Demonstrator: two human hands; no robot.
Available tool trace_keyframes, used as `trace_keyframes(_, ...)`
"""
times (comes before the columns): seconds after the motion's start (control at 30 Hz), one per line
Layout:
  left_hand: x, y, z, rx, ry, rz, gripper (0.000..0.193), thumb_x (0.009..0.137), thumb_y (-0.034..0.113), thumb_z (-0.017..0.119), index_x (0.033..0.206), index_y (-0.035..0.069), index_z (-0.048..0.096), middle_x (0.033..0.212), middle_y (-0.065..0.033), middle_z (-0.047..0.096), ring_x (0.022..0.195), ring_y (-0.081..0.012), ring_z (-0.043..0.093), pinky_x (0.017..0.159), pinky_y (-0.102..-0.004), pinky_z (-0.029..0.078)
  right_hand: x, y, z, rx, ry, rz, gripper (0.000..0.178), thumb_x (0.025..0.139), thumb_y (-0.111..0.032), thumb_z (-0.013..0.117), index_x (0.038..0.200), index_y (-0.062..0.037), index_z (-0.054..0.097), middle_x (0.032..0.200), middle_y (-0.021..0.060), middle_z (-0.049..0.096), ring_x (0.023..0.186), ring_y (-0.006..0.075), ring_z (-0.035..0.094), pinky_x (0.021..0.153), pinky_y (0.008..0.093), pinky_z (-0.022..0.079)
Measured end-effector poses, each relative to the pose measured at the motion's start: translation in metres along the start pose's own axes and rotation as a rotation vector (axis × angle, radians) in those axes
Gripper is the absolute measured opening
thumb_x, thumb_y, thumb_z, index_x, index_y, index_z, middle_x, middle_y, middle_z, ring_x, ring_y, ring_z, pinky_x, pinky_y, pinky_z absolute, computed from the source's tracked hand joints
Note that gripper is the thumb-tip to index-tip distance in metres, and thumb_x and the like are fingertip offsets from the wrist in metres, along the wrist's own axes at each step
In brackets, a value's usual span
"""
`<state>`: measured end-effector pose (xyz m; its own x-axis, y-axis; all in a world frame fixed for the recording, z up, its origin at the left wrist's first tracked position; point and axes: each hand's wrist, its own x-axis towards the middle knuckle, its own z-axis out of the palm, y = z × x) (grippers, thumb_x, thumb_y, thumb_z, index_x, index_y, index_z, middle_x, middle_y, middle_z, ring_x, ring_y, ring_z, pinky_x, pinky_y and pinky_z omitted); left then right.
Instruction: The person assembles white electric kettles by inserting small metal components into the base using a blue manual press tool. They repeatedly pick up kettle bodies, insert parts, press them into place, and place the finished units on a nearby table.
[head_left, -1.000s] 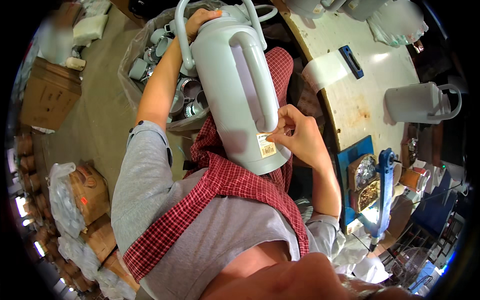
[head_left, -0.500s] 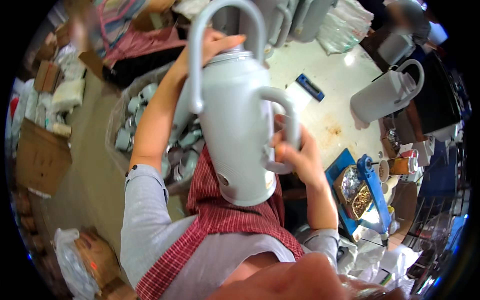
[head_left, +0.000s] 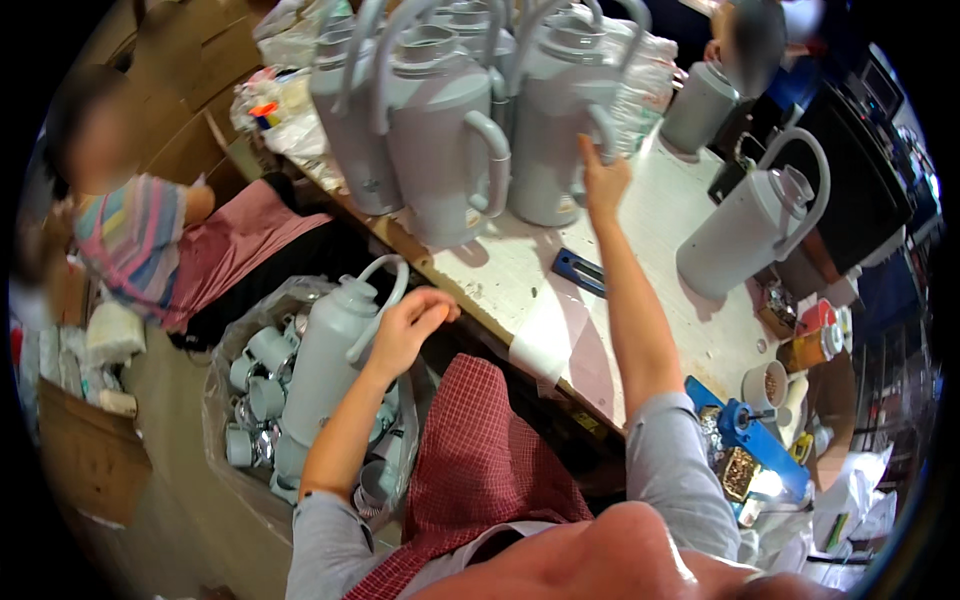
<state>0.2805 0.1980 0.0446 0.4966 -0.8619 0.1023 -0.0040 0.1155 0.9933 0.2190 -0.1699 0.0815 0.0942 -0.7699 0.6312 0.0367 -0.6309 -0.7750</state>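
My right hand (head_left: 606, 186) reaches over the table to the handle of a grey vacuum jug (head_left: 556, 130). Its index finger is stretched out at the handle; the other fingers are partly hidden, and no grip shows. Beside that jug stands another grey vacuum jug (head_left: 436, 150) with its carrying loop raised and its neck uncapped. My left hand (head_left: 412, 328) hangs in the air with loosely bent fingers and holds nothing. Just left of it, a grey jug with a loop handle (head_left: 335, 335) leans in a plastic-lined bin (head_left: 222, 400) among grey cup-shaped parts (head_left: 268, 350).
More jugs crowd the table's far end. A blue tool (head_left: 578, 270) and white paper (head_left: 548, 345) lie on the table (head_left: 500, 280). Another jug (head_left: 740, 235) stands at right, near a blue press-like fixture (head_left: 750, 430). A co-worker in a striped top (head_left: 130, 235) sits at left.
Both hands held a jug in front of my body; now neither does. My right hand has gone forward to the jugs on the table, my left down beside the bin. The view has shifted.
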Motion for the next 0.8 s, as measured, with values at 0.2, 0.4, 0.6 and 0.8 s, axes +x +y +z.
trace_keyframes(0.2, -0.018, -0.019, 0.043, 0.333, -0.006, -0.040, 0.014, 0.088, 0.010, 0.062, 0.098, 0.000, 0.066, 0.094, -0.0077, 0.067, 0.088, -0.0190, 0.063, 0.083, -0.0315, 0.049, 0.011, 0.019, 0.007, -0.129, -0.396, 0.007, 0.064, 0.077, -0.051, 0.074, 0.116, -0.0018, 0.062, 0.109, 0.0195, 0.065, 0.104, 0.0362, 0.061, 0.087, 0.0450, 0.046)
trace_keyframes(0.4, -0.060, -0.035, 0.055, 0.846, -0.012, 0.268, 0.021, 0.074, 0.020, 0.077, 0.087, 0.007, 0.066, 0.103, -0.0072, 0.057, 0.101, -0.0291, 0.053, 0.090, -0.0415, 0.043, 0.172, -0.028, -0.195, -1.012, 0.436, -0.737, 0.058, 0.071, -0.027, 0.077, 0.122, -0.0072, 0.057, 0.118, 0.0188, 0.058, 0.106, 0.0367, 0.056, 0.087, 0.0471, 0.043)
trace_keyframes(0.6, -0.032, -0.040, 0.038, 0.963, 0.174, 0.461, 0.011, 0.073, 0.005, 0.073, 0.074, 0.003, 0.062, 0.082, -0.0108, 0.058, 0.084, -0.0312, 0.053, 0.074, -0.0415, 0.045, 0.151, -0.068, -0.286, -0.463, 0.163, -0.187, 0.041, 0.081, -0.032, 0.073, 0.114, -0.0086, 0.068, 0.097, 0.0137, 0.072, 0.086, 0.0222, 0.067, 0.081, 0.0340, 0.049)
trace_keyframes(0.8, -0.009, 0.017, 0.040, 0.375, 0.081, 0.316, 0.017, 0.088, 0.017, 0.063, 0.100, 0.005, 0.063, 0.121, -0.0102, 0.054, 0.115, -0.0258, 0.052, 0.097, -0.0393, 0.045, 0.033, -0.253, -0.300, 0.181, -0.268, -0.394, 0.031, 0.093, -0.015, 0.063, 0.120, 0.0010, 0.061, 0.098, 0.0035, 0.066, 0.081, 0.0094, 0.059, 0.068, 0.0234, 0.048)
